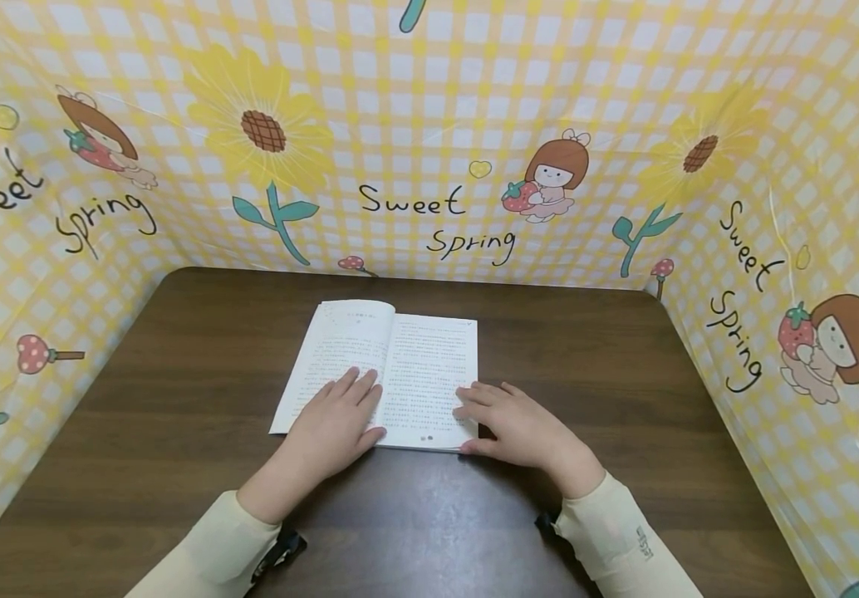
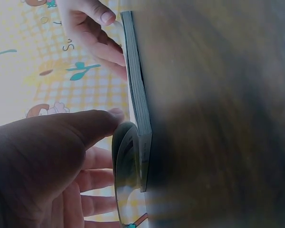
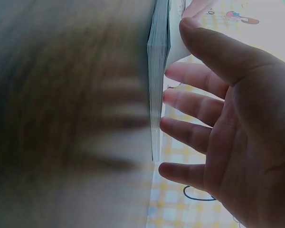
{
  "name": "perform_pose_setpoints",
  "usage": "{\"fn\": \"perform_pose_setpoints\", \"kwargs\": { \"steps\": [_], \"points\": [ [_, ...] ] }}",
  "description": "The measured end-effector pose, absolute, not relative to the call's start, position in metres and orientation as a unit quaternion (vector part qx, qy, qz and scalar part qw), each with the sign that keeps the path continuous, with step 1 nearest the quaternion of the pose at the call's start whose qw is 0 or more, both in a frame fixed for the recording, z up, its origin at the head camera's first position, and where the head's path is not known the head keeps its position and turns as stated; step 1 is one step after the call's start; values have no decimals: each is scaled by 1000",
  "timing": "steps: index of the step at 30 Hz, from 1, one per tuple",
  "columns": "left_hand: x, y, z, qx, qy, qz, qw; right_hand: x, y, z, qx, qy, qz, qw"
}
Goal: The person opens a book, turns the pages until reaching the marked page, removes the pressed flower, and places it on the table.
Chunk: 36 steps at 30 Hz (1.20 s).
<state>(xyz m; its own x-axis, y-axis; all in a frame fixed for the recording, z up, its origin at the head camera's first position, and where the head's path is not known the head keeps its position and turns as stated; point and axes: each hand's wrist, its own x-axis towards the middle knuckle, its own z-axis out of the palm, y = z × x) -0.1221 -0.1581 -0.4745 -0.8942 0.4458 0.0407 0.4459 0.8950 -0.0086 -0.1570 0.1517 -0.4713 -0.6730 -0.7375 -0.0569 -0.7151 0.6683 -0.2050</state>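
An open book (image 1: 429,357) with printed text on both pages lies on the brown table. My left hand (image 1: 336,419) rests on the lower part of its left page, fingers spread and nearly straight, thumb near the spine. At the book's right edge, my right hand (image 1: 515,423) touches the right page with its fingertips, and its thumb is by the lower corner. The left wrist view shows the page block (image 2: 138,85) side-on, with the left page curving up under the left hand. In the right wrist view the right fingers are extended along the book's edge (image 3: 157,95).
The dark wooden table (image 1: 175,399) stretches around the book on all sides. A yellow checked cloth (image 1: 414,108) with sunflowers and "Sweet Spring" lettering rises along its back, left and right edges. Black wrist straps (image 1: 280,555) show at the cream sleeves (image 1: 205,548).
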Motion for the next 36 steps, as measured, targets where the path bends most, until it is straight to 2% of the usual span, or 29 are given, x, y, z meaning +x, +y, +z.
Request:
{"fn": "perform_pose_setpoints", "kwargs": {
  "steps": [10,20,30,36],
  "points": [
    [-120,-156,-475,-231,-972,-13,29,-159,155,-470,-406,907,-79,77],
    [-118,-156,-475,-228,-973,-13,42,-160,155,-466,-478,876,-63,11],
    [-118,-156,-476,-226,-973,-14,45,-158,155,-465,-489,870,-61,0],
    [-118,-154,-475,-224,-973,-12,47,-160,154,-463,-507,857,-78,-59]
  ]
}}
